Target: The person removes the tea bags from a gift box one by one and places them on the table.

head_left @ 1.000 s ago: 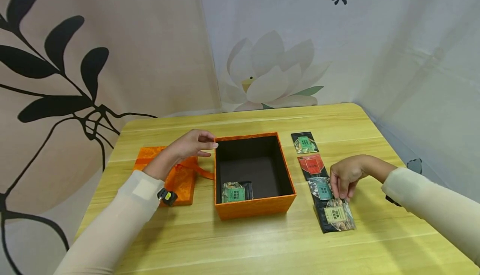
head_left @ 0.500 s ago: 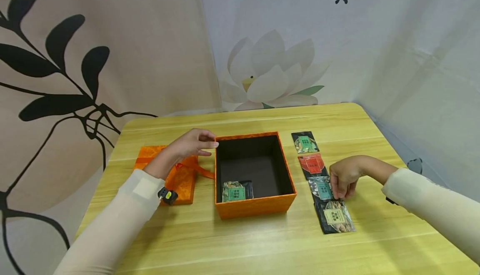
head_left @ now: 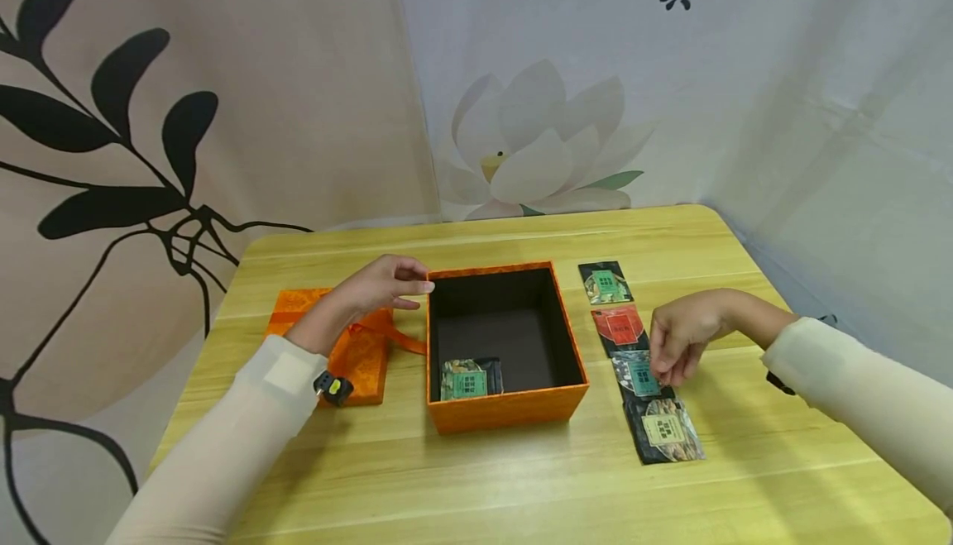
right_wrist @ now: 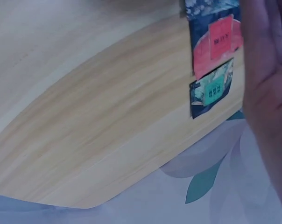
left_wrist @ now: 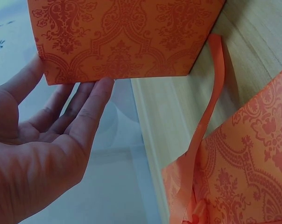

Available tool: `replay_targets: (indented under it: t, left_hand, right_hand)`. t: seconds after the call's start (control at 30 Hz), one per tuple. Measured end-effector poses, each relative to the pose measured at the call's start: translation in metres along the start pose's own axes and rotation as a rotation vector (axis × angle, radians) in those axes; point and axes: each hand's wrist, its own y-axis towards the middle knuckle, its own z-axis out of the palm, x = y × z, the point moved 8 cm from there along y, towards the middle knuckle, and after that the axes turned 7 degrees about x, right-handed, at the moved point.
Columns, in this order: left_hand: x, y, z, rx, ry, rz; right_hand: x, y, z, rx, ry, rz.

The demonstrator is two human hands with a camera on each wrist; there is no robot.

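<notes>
My left hand [head_left: 383, 284] grips the back left corner of an orange patterned box [head_left: 506, 413]. In the left wrist view its thumb lies at the rim and its fingertips touch the wall. Inside the box lies a green-labelled packet [head_left: 471, 380]. My right hand [head_left: 688, 330] has its fingers bent together over the right edge of a teal-labelled packet [head_left: 633, 373]; whether they pinch it is hidden. Below it lies a yellow-labelled packet [head_left: 663, 429], above it a red-labelled packet [head_left: 618, 324]. At the column's far end is another green-labelled packet [head_left: 605, 282].
An orange lid [head_left: 365, 375] with a ribbon [head_left: 402, 338] lies left of the box, the ribbon reaching to the box's side. Everything stands on a wood-grain table [head_left: 506, 487]. A printed curtain [head_left: 298, 115] hangs behind.
My right hand has moved a little up and left from the join of the teal- and yellow-labelled packets. The yellow-labelled packet has shifted slightly downward. The left hand has stayed in place.
</notes>
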Motion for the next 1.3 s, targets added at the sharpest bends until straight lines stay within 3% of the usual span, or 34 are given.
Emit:
replay_targets:
  t: [0.3, 0.77, 0.9, 1.13, 1.3]
  left_hand:
    - [0.003, 0.001, -0.001, -0.009, -0.017, -0.006]
    - [0.003, 0.002, -0.003, -0.007, -0.020, -0.003]
    - [0.003, 0.002, -0.003, -0.008, -0.021, -0.003]
    - [0.004, 0.001, -0.003, -0.002, -0.019, -0.003]
    - [0.006, 0.002, -0.002, 0.004, -0.019, 0.001]
  right_hand:
    - [0.025, -0.006, -0.004, 0.064, 0.169, -0.146]
    - [0.087, -0.016, -0.009, 0.203, 0.383, -0.490]
    - [0.109, -0.009, -0.009, 0.156, 0.367, -0.479]
    - [0.150, 0.009, -0.005, 0.045, 0.306, -0.343]
    - [0.173, 0.027, -0.006, 0.023, 0.284, -0.306]
